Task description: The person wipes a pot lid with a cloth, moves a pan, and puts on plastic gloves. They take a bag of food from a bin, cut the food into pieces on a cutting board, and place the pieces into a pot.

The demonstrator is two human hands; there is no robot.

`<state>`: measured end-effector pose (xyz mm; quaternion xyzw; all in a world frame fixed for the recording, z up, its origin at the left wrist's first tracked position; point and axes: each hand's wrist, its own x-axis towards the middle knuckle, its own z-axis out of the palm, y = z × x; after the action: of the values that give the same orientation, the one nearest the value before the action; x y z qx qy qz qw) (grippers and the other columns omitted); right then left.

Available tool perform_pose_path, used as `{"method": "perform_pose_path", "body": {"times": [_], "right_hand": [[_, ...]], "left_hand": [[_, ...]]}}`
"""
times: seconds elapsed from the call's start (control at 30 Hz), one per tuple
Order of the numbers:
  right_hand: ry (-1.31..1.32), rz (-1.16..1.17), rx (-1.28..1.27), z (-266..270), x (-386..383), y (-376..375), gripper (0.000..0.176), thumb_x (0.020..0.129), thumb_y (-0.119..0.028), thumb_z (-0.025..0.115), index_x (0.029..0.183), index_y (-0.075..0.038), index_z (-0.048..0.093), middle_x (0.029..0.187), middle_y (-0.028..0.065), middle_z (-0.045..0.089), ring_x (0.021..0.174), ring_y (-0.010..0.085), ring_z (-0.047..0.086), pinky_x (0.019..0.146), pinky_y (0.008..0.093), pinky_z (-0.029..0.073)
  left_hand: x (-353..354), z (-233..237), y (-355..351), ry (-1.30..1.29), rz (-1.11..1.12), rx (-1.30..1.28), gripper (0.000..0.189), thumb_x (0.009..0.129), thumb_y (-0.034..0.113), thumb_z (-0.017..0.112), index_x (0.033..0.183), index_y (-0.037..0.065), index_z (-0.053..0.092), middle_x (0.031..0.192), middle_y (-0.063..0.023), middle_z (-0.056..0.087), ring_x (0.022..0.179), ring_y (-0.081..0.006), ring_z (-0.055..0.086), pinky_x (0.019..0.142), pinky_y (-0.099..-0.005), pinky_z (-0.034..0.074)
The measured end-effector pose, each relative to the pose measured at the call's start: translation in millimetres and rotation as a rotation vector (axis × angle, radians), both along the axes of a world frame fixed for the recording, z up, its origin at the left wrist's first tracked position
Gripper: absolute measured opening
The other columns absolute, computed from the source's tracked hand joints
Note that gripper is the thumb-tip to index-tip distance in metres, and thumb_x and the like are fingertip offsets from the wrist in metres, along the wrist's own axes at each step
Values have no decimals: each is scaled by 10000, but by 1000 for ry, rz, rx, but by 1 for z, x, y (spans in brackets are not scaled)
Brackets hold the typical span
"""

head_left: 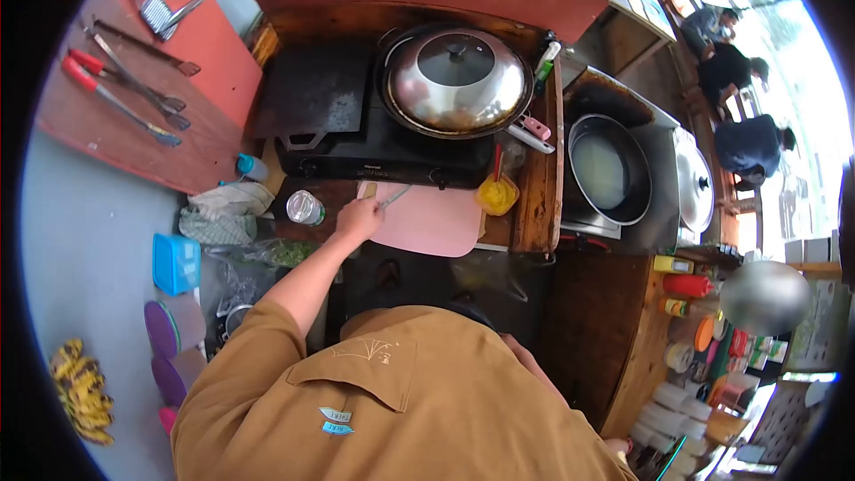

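Observation:
My left hand (359, 219) is closed around a knife (394, 197) at the left part of a pink cutting board (434, 224). The blade points away to the right, over the board. Beside my fingers lies a small brown piece (370, 190) that I cannot identify. Left of the hand stands a jar or can with a shiny top (305, 207). A small tub of yellow contents (497, 195) sits at the board's right edge. My right forearm (527, 361) is low beside my body, mostly behind the brown shirt, and its fingers cannot be made out.
Behind the board is a black gas stove (370, 167) with a lidded wok (459, 80) and a dark flat plate (316, 89). A deep pan (610, 169) stands at right. Tongs (125, 98) hang at left. Several people sit in the background at upper right.

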<state>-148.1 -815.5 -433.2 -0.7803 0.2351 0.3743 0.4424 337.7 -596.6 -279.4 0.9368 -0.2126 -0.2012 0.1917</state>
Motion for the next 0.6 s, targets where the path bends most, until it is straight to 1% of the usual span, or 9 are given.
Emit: {"method": "perform_pose_path", "body": {"times": [0.17, 0.27, 0.3, 0.33, 0.43, 0.5, 0.53, 0.57, 0.6], "right_hand": [[83, -393, -31, 9, 39, 47, 420, 883, -377, 575, 1140, -67, 695, 1163, 195, 672, 1101, 352, 630, 946, 411, 491], [63, -636, -111, 9, 33, 65, 456, 861, -414, 598, 1140, -69, 703, 1164, 181, 680, 1105, 337, 636, 952, 393, 489], [36, -751, -137, 17, 31, 70, 415, 860, -404, 643, 1146, -110, 708, 1125, 154, 699, 1065, 289, 660, 937, 386, 499], [-29, -816, -209, 16, 24, 75, 388, 864, -382, 636, 1125, -107, 715, 1110, 149, 704, 1057, 290, 662, 933, 385, 501], [-90, -1034, -289, 31, 2, 77, 348, 867, -339, 626, 1109, -109, 721, 1074, 130, 715, 1020, 273, 673, 907, 381, 514], [-43, -1195, -184, 11, -22, 77, 340, 862, -327, 622, 1104, -110, 724, 1061, 114, 721, 1006, 257, 678, 903, 384, 519], [0, -1242, -170, 23, -26, 77, 355, 835, -322, 617, 1062, -74, 730, 1091, 151, 709, 1030, 301, 669, 915, 391, 512], [51, -1257, -134, 31, -32, 75, 388, 836, -358, 609, 1075, -75, 727, 1108, 148, 705, 1048, 307, 662, 928, 394, 505], [55, -1128, -162, 17, -46, 72, 415, 839, -388, 605, 1087, -77, 723, 1115, 150, 703, 1053, 312, 659, 935, 396, 500]], "left_hand": [[11, -29, -72, -31, -337, 107, 352, 886, 366, 571, 963, 50, 705, 944, -179, 712, 915, -383, 680, 804, -498, 536], [6, -57, -111, -66, -322, 131, 452, 939, 441, 505, 936, 50, 731, 969, -200, 709, 935, -375, 681, 784, -495, 537], [3, -53, -121, -87, -367, 120, 475, 955, 444, 471, 914, 55, 739, 964, -216, 706, 930, -377, 684, 775, -493, 537], [6, -71, -128, -117, -381, 110, 516, 972, 458, 442, 907, 38, 736, 938, -226, 705, 916, -381, 688, 769, -493, 536], [-10, -44, -151, -153, -277, 166, 583, 993, 467, 426, 880, -24, 719, 942, -247, 702, 924, -427, 676, 799, -500, 536], [-10, -62, -156, -189, -257, 166, 565, 996, 447, 434, 885, -29, 716, 960, -248, 701, 930, -429, 675, 808, -508, 534], [-14, -63, -160, -190, -228, 161, 551, 998, 432, 437, 887, -31, 715, 966, -250, 699, 935, -431, 673, 810, -509, 534], [-19, -59, -162, -186, -192, 161, 538, 1001, 417, 439, 890, -32, 714, 972, -252, 697, 939, -434, 671, 812, -510, 533], [-23, -57, -165, -210, -159, 162, 531, 1003, 405, 439, 893, -38, 710, 970, -251, 698, 936, -433, 672, 808, -507, 537]]}}
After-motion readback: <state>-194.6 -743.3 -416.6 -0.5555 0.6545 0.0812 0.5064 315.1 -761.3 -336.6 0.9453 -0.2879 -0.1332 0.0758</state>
